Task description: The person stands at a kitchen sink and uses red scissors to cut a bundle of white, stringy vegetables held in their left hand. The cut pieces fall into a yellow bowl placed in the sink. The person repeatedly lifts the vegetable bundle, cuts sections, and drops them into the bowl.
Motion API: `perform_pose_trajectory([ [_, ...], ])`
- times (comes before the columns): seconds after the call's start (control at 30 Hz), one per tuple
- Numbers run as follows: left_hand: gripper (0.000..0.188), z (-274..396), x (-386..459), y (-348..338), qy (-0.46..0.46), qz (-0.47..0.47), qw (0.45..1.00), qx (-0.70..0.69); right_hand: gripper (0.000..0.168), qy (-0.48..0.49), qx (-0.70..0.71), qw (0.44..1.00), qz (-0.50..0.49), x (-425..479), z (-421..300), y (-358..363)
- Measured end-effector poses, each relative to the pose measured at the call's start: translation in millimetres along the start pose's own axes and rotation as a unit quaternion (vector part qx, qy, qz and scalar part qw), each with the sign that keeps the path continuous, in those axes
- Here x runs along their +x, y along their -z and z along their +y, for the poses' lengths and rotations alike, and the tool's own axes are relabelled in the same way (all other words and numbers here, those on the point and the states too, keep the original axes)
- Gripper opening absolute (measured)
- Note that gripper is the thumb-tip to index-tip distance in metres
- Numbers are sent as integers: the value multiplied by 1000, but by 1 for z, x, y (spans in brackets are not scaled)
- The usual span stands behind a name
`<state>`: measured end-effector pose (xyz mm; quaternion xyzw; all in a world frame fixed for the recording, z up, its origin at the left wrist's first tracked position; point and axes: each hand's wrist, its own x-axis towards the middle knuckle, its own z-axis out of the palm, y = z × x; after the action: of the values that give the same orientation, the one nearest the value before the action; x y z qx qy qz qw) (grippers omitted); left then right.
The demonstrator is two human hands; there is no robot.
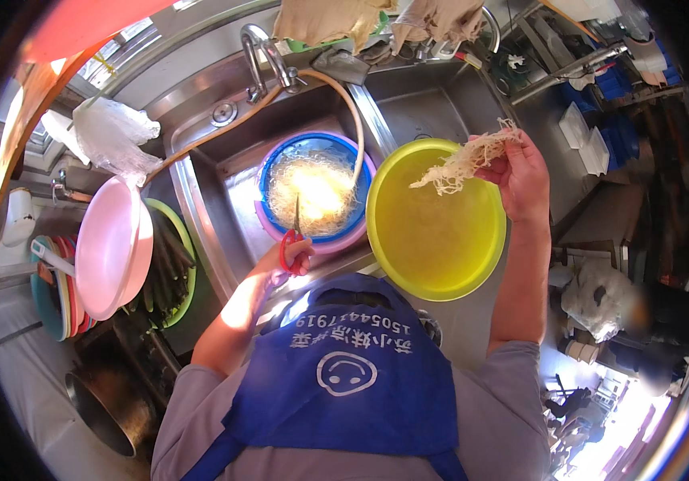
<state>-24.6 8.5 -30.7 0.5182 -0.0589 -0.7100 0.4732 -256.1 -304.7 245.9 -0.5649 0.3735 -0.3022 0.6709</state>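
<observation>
My right hand point(520, 177) is raised at the right side of the yellow basin point(375, 240), pinching a clump of pale, stringy food point(467, 161) over its rim. Cloudy yellowish liquid fills that basin. Red-handled scissors point(297, 216) are in my left hand point(275, 264), blades pointing away from me. Their tip reaches over a blue bowl point(361, 213) set within a pink-purple basin point(344, 246) in the left sink. Thin pale strands point(305, 186) fill the bowl; bright sunlight washes out their middle.
A tan hose point(356, 129) runs from the chrome faucet point(260, 57) into the bowl. Beside the left sink are a pink basin point(113, 246) and a green basin point(193, 270) of long dark vegetables. The right sink compartment point(440, 99) lies behind the yellow basin. Brown cloths point(326, 24) hang at the back.
</observation>
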Motion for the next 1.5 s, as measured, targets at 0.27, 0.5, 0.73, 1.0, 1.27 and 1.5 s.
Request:
perform_pose_trajectory([
  [0.27, 29, 31, -16, -21, -59, 2, 994, 87, 19, -25, 48, 997, -63, 30, 26, -86],
  [0.5, 38, 59, 3, -36, -360, 149, 908, 154, 20, -155, -20, 982, -103, 56, 120, -161],
  [0.73, 29, 114, 16, -39, -320, 86, 939, 91, 21, -182, 27, 977, -109, 69, 157, -181],
  [1.0, 27, 137, 17, -25, -299, 98, 944, 101, 27, -197, -26, 977, -75, 89, 199, -160],
  [1.27, 25, 166, 6, -30, -289, 87, 944, 134, 62, -114, -53, 988, -86, 73, 230, -156],
  [1.5, 29, 178, 7, -39, -249, 85, 938, 225, 52, -38, -28, 973, -224, 53, 223, -161],
])
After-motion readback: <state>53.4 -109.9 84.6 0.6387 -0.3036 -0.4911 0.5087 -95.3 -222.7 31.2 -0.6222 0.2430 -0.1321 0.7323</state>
